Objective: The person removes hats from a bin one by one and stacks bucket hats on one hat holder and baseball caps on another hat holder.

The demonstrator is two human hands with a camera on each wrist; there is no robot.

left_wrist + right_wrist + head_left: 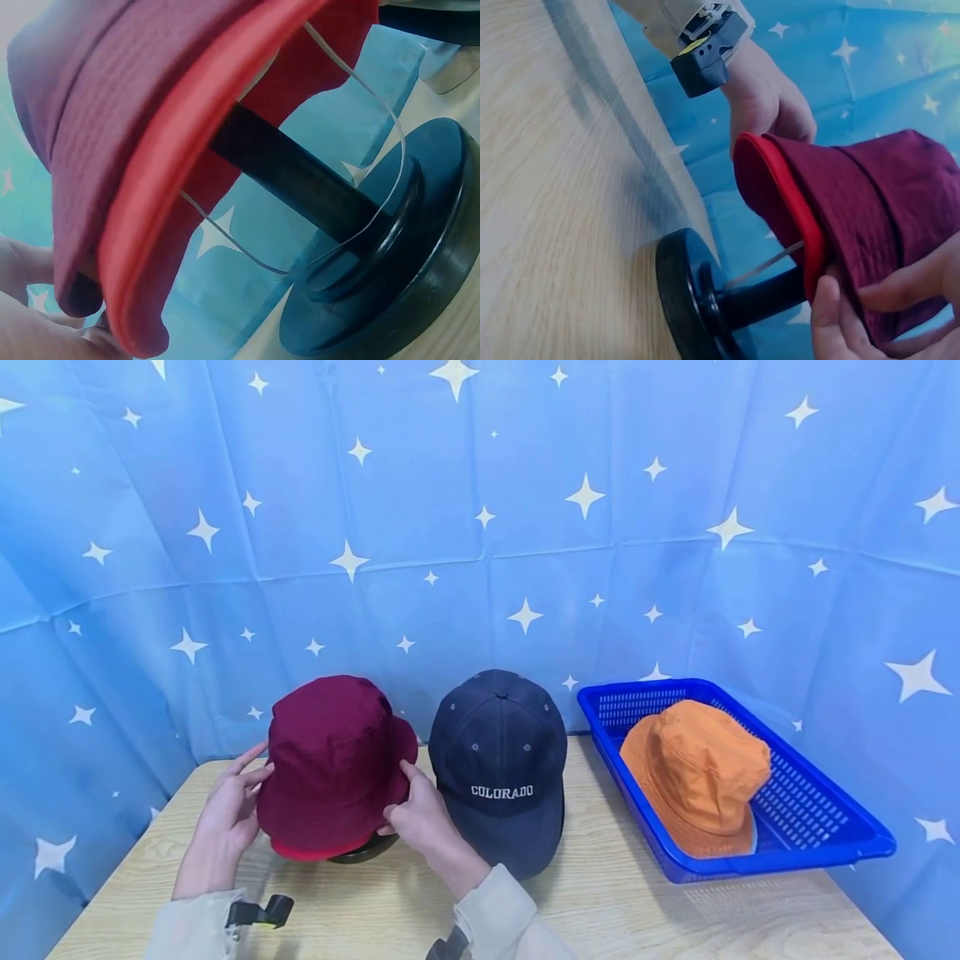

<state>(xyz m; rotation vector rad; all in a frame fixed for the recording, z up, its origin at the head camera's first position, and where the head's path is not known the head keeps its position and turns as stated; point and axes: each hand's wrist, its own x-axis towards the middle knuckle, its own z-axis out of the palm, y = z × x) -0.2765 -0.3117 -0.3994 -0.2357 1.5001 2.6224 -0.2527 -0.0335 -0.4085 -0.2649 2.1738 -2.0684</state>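
Observation:
A maroon bucket hat (333,760) sits on a black hat stand (300,176). Below its brim shows a red brim (169,157); whether that is a second hat or a lining, I cannot tell. A thin white cord (394,112) loops down beside the post. At the hat's left side, my left hand (232,814) holds the brim, some fingertips hidden behind it. My right hand (427,818) pinches the brim on the opposite side, thumb and fingers around the cloth in the right wrist view.
A navy cap (498,768) lettered COLORADO stands close to the right of the maroon hat. Farther right, a blue plastic basket (810,793) holds an orange bucket hat (697,768). All stand on a wooden table (600,902) before a blue star-patterned curtain (480,552).

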